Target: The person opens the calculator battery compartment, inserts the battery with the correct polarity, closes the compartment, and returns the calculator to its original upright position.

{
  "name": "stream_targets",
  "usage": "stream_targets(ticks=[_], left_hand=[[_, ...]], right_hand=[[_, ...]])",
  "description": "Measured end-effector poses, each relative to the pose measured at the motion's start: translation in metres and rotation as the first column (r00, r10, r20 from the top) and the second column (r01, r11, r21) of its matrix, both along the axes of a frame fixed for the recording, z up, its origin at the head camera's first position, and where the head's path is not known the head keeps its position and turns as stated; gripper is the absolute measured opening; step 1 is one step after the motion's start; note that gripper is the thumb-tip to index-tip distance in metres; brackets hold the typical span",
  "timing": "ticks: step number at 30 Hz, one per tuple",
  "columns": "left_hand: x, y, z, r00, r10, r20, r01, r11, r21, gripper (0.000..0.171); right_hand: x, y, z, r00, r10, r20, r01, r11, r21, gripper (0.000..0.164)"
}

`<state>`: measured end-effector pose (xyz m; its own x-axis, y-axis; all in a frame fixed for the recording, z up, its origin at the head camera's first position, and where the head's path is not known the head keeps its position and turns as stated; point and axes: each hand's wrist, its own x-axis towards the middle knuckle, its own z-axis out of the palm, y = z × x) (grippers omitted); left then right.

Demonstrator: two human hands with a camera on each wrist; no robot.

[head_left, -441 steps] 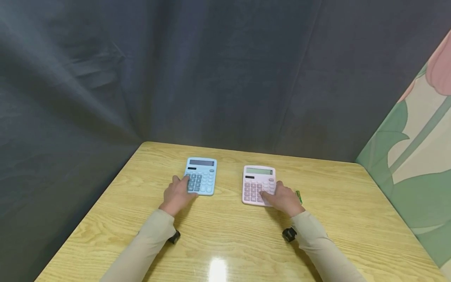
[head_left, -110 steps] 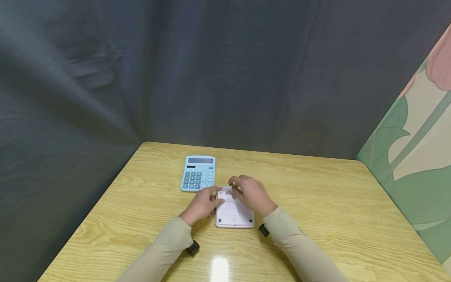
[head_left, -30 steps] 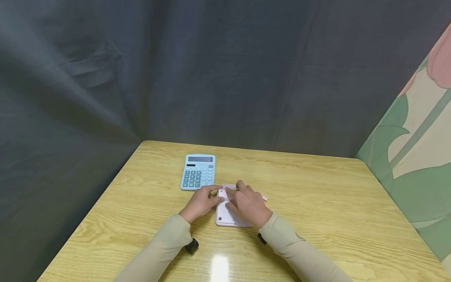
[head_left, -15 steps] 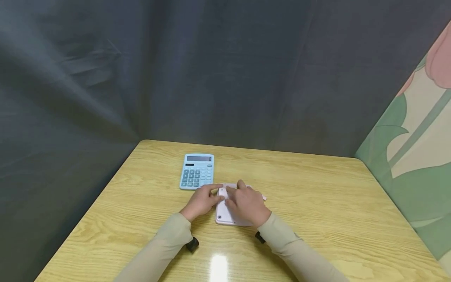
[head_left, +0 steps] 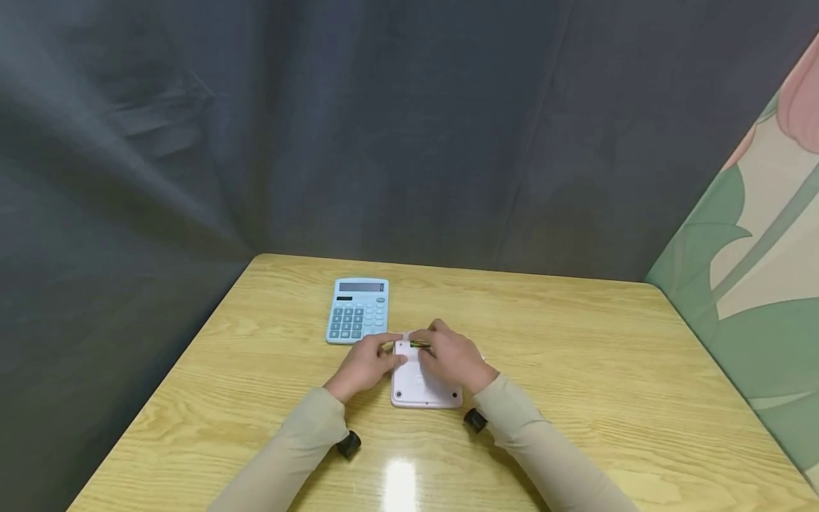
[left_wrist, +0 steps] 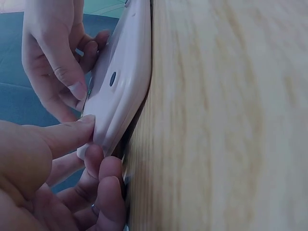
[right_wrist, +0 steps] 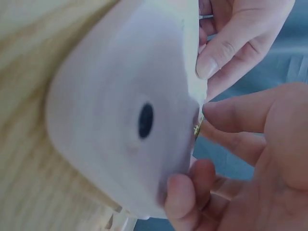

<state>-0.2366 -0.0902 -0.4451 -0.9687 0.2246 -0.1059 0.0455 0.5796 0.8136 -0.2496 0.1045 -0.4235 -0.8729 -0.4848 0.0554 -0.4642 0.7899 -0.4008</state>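
Observation:
A pink calculator [head_left: 425,387] lies face down on the wooden table, its back with small dark feet uppermost. Near its far edge a green and gold battery [head_left: 419,344] sits at the compartment opening; how deep it sits cannot be told. My left hand [head_left: 363,364] grips the calculator's left far corner, thumb on the back, fingers curled under the edge in the left wrist view. The right hand [head_left: 450,355] has thumb and forefinger at either side of the battery; its other fingers [right_wrist: 182,195] are bent against the calculator's edge. A blue calculator [head_left: 357,313] lies face up, beyond the left hand.
Just right of the right hand a tip of a small pale pink piece [head_left: 483,358] shows, mostly hidden. A dark curtain [head_left: 409,142] hangs behind the table [head_left: 576,341]; a flower-patterned wall [head_left: 768,284] stands at right.
Earlier both calculators lay face up and the battery lay at right. The pink one was turned over and the battery brought to its back. Lately the right fingers shifted, uncovering the battery.

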Motion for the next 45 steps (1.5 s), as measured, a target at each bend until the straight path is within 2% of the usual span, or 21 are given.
stream_targets(ticks=[3, 7, 10, 13, 21, 26, 29, 35, 45], left_hand=[[0.000, -0.001, 0.000, 1.000, 0.008, 0.006, -0.008, 1.000, 0.007, 0.049], [0.000, -0.002, -0.002, 1.000, 0.013, 0.003, -0.013, 1.000, 0.010, 0.049], [0.000, -0.002, -0.003, 1.000, 0.006, -0.013, -0.006, 1.000, 0.006, 0.049], [0.000, -0.001, -0.004, 1.000, -0.001, -0.023, 0.001, 1.000, 0.004, 0.049], [0.002, -0.001, -0.008, 1.000, -0.007, -0.024, 0.007, 1.000, 0.007, 0.049], [0.003, -0.001, -0.004, 1.000, -0.002, -0.022, 0.003, 1.000, 0.016, 0.048], [0.002, 0.000, -0.003, 0.999, 0.003, -0.032, -0.002, 1.000, 0.017, 0.048], [0.001, 0.002, -0.004, 0.999, -0.001, -0.043, 0.001, 1.000, 0.004, 0.048], [0.001, 0.001, -0.003, 1.000, 0.003, -0.030, -0.003, 1.000, 0.002, 0.047]], right_hand=[[-0.003, -0.002, 0.001, 0.998, -0.055, 0.022, 0.055, 0.998, -0.023, 0.030], [-0.006, -0.005, 0.001, 0.981, -0.189, 0.043, 0.192, 0.979, -0.064, 0.022], [-0.007, -0.008, 0.000, 0.958, -0.283, 0.051, 0.286, 0.957, -0.057, 0.028], [-0.009, -0.012, -0.002, 0.942, -0.331, 0.050, 0.333, 0.942, -0.049, 0.031], [-0.009, -0.014, -0.005, 0.915, -0.389, 0.102, 0.394, 0.918, -0.034, 0.030], [-0.011, -0.014, -0.005, 0.894, -0.433, 0.110, 0.435, 0.900, 0.008, 0.049], [-0.013, -0.012, -0.006, 0.884, -0.448, 0.132, 0.451, 0.892, 0.000, 0.057], [-0.017, -0.006, -0.011, 0.866, -0.448, 0.222, 0.466, 0.884, -0.035, 0.059], [-0.021, 0.002, -0.012, 0.862, -0.400, 0.311, 0.448, 0.889, -0.096, 0.059]])
